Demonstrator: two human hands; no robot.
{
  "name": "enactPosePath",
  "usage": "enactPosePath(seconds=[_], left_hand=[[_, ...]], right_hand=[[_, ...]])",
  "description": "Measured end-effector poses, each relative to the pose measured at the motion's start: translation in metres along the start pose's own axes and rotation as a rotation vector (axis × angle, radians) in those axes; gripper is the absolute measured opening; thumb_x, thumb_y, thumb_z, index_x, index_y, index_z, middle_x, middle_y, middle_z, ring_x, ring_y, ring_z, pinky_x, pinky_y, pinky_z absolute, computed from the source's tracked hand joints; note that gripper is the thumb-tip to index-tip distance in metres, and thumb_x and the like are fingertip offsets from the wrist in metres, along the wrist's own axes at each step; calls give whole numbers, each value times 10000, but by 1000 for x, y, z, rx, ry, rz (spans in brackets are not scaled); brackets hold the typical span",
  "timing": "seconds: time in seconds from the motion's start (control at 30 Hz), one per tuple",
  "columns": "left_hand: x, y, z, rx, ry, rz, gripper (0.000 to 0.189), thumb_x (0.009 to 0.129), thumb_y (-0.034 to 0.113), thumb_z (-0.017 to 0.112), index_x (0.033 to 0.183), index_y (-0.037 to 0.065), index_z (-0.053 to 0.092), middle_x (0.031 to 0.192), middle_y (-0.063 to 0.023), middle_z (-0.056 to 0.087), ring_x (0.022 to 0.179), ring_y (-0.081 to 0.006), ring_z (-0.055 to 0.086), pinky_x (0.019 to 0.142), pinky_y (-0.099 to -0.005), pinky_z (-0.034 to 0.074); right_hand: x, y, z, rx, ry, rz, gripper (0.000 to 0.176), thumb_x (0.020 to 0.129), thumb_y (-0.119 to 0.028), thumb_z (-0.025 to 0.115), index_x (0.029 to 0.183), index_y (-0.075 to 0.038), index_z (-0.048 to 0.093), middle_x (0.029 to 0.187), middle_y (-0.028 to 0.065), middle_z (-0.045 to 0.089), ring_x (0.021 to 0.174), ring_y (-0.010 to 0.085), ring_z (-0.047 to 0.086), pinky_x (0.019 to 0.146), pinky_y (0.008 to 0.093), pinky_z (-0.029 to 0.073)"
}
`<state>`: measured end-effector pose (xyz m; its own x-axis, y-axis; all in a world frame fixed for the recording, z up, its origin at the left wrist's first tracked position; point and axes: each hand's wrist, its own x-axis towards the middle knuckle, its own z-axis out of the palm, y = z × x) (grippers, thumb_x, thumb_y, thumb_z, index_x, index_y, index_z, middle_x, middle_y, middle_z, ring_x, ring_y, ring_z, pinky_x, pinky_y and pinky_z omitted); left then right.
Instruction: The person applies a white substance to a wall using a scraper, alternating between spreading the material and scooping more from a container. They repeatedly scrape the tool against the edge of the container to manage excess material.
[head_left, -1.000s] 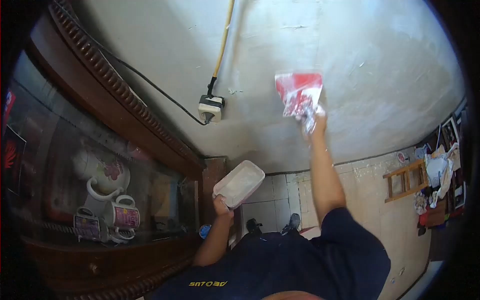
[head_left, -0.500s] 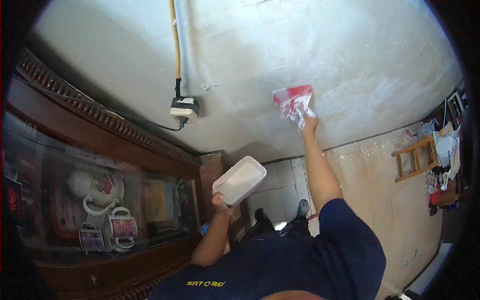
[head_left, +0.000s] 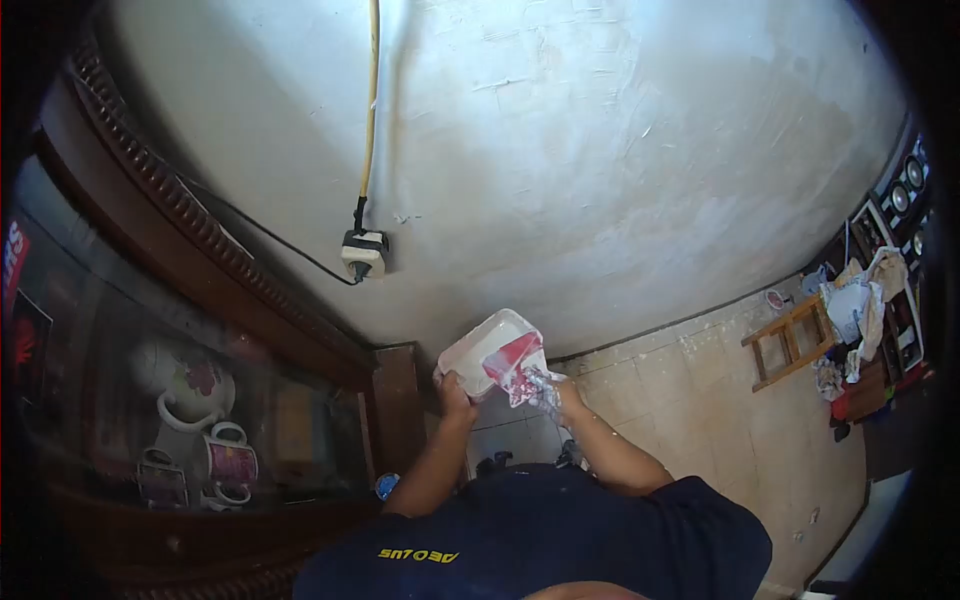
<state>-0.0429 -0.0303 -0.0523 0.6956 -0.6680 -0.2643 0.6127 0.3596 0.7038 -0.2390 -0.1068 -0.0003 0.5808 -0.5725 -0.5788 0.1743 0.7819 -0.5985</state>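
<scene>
My left hand (head_left: pixel 456 392) grips the near left edge of a white rectangular tub (head_left: pixel 480 350), which is tilted in front of my body. In my right hand (head_left: pixel 566 398) is a red putty knife (head_left: pixel 513 362), its wide blade smeared with white paste and its handle wrapped in something pale and crumpled. The blade overlaps the right part of the tub's opening. Beyond both hands rises a wall (head_left: pixel 560 200) with patchy white plaster and trowel marks.
A dark wooden cabinet (head_left: pixel 230 310) with glass doors stands at my left, mugs (head_left: pixel 230 460) inside. On the wall hangs a socket box (head_left: pixel 364 254) with a yellow cable (head_left: pixel 371 110) and a black cord. A wooden stool (head_left: pixel 790 343) and piled cloths (head_left: pixel 858 305) are at the right.
My right hand has brought the putty knife down from the wall, leftward to the tub. The tub in my left hand has shifted slightly and the view has moved.
</scene>
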Motion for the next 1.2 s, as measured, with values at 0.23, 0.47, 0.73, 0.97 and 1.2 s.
enactPosePath(seconds=[0.23, 0.47, 0.73, 0.97, 1.2], left_hand=[[-10, 12, 39, -70, -33, -58, 417, 726, 60, 403, 1131, -5, 471, 1071, -163, 559, 982, -288, 581, 836, -381, 494], [-19, 25, 59, -82, -101, -108, 496, 668, 80, 417, 1147, -37, 471, 1078, -176, 563, 987, -298, 580, 853, -382, 494], [-17, 24, 67, -42, -155, -107, 551, 659, 152, 430, 1181, -21, 463, 1076, -165, 572, 968, -310, 587, 861, -424, 488], [-8, 20, 57, -49, -214, -120, 551, 661, 147, 422, 1182, -29, 460, 1089, -174, 566, 974, -319, 584, 862, -428, 488], [-15, 27, 70, -82, -208, -101, 541, 656, 130, 420, 1168, -39, 460, 1081, -171, 564, 983, -307, 579, 860, -402, 490]], right_hand=[[-58, -27, -34, -33, 51, -275, 277, 832, -125, 606, 1092, -79, 523, 984, 37, 596, 808, 154, 613, 627, 285, 538], [-74, -74, -22, 63, -77, -384, 418, 790, -67, 614, 1183, -11, 483, 1114, 105, 568, 940, 216, 604, 757, 357, 539], [-63, -68, 8, -190, -238, -405, 431, 758, 68, 575, 1166, 56, 435, 1114, 160, 551, 901, 224, 604, 742, 364, 546], [-31, -68, -29, -58, -38, -339, 276, 803, 16, 563, 1072, 9, 502, 850, 65, 593, 710, 141, 592, 546, 234, 479], [-37, -75, -15, 327, -149, -240, 182, 830, -39, 543, 1006, -80, 533, 844, 20, 585, 702, 116, 542, 557, 234, 443]])
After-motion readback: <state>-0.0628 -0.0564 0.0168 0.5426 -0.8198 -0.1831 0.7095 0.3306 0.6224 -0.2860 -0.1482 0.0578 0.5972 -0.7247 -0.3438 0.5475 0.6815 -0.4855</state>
